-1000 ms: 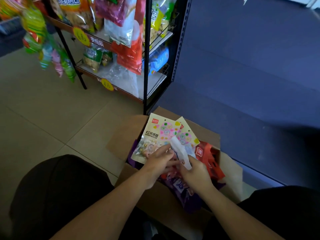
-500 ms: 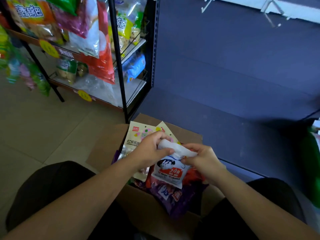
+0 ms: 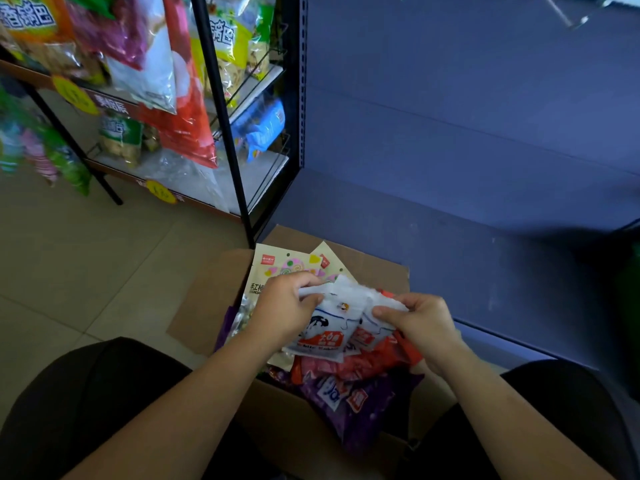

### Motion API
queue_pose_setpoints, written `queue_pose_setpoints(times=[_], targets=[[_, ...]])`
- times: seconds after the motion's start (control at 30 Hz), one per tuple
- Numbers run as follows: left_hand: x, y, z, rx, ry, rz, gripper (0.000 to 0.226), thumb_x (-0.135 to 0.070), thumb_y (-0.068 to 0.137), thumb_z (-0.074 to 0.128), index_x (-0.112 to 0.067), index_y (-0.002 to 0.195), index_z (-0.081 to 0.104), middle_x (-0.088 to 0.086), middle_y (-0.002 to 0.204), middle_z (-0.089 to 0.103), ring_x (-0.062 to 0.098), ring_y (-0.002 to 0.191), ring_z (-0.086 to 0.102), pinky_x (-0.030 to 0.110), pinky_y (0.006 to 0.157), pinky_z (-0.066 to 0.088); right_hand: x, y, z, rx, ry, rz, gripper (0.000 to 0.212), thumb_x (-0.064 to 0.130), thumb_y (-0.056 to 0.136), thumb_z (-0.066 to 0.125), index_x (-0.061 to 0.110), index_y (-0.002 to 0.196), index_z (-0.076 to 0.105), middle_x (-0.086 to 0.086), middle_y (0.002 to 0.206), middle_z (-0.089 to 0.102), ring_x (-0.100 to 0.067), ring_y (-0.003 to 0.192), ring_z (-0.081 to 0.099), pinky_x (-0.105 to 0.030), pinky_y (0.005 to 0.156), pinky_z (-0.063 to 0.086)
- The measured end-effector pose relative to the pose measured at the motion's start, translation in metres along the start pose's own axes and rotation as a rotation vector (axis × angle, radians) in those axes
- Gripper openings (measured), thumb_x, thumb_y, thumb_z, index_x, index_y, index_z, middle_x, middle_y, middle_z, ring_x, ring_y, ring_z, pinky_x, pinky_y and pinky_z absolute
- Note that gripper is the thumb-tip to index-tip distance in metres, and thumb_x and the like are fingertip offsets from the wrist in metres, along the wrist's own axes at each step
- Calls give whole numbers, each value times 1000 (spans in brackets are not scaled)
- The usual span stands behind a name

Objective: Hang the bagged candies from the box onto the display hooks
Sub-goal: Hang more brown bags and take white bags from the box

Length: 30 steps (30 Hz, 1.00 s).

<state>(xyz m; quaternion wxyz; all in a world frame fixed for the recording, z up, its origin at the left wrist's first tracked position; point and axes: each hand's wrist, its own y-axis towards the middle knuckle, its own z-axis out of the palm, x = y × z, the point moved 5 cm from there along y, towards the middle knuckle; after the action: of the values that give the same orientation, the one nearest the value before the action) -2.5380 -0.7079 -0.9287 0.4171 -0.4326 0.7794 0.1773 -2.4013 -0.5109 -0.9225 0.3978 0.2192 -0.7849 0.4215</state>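
My fingers [image 3: 306,279] on both hands pinch the top edge of the white candy bags [image 3: 329,336], left hand [image 3: 284,310] and right hand [image 3: 424,323] holding them just above the open box [image 3: 207,306]. In it other bags [image 3: 349,407] lie heaped; the display hook [image 3: 571,17] in view hangs bare, so I judge nearly all the hanging remains.

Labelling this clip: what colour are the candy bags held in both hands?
White with red labels; the head view shows the bags best.
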Motion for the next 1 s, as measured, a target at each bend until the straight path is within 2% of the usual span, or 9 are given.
queue_pose_setpoints(times=[0.07, 0.17, 0.23, 0.3, 0.4, 0.53, 0.7, 0.83, 1.0], targets=[[-1, 2, -6, -7, -16, 8, 16, -13, 91, 70, -22, 103, 76, -11, 98, 70, 6, 90, 64, 23, 75, 49, 5, 2, -7, -33, -1, -34, 10, 17, 86, 81, 9, 85, 76, -5, 74, 79, -26, 68, 78, -45, 68, 65], [-10, -1, -9, 50, -47, 47, 31, -14, 95, 62, -25, 123, 71, -12, 117, 67, 4, 105, 61, 19, 86, 48, 14, -2, -13, -23, -48, -115, 8, 18, 96, 70, 22, 98, 76, 3, 85, 80, -17, 73, 78, -43, 73, 65], [-20, -6, -14, 8, -40, 113, 23, -17, 97, 61, -25, 114, 74, -6, 105, 68, 7, 94, 62, 26, 78, 50, 24, -10, -18, -32, -62, -161, 14, 19, 97, 66, 26, 99, 78, -1, 84, 79, -26, 73, 76, -38, 72, 63], [-33, -9, -25, -57, -80, 118, 14, -18, 96, 63, -22, 101, 76, -2, 94, 68, 11, 86, 63, 33, 73, 52, 39, -19, -28, -72, -47, -203, 17, 19, 94, 65, 25, 85, 78, -9, 80, 76, -36, 77, 73, -34, 63, 57], [-60, -12, -44, -106, -134, 123, 9, -19, 94, 68, -19, 93, 77, -6, 92, 73, 11, 87, 68, 39, 77, 57, 70, -36, -47, -119, 24, -239, 15, 15, 91, 70, 19, 79, 77, 0, 70, 75, -15, 62, 73, -24, 53, 55], [-114, -9, -78, -124, -111, 226, 7, -20, 93, 70, -21, 93, 77, -9, 92, 74, 5, 85, 70, 30, 76, 56, 132, -65, -65, -80, -25, -400, 12, 22, 92, 74, 16, 82, 78, -5, 77, 77, -12, 65, 71, -21, 55, 54], [-192, 3, -130, -134, -34, 335, 9, -23, 93, 69, -25, 87, 75, -14, 83, 74, -2, 78, 68, 9, 62, 46, 215, -94, -93, -128, -34, -562, 16, 25, 93, 71, 13, 83, 75, -6, 76, 76, -13, 65, 71, -30, 60, 56], [-261, 17, -174, -191, 26, 455, 8, -23, 91, 72, -24, 84, 76, -13, 83, 74, -2, 80, 67, 8, 63, 45, 284, -104, -117, -190, 41, -672, 13, 29, 91, 74, 18, 86, 76, -4, 79, 78, -24, 75, 76, -43, 71, 62], [-341, 38, -230, -287, 40, 588, 11, -22, 87, 77, -30, 80, 75, -20, 82, 73, -8, 81, 65, 3, 66, 39, 373, -116, -151, -279, 52, -805, 12, 22, 86, 80, 18, 75, 77, -2, 69, 76, -16, 61, 70, -41, 64, 61]])
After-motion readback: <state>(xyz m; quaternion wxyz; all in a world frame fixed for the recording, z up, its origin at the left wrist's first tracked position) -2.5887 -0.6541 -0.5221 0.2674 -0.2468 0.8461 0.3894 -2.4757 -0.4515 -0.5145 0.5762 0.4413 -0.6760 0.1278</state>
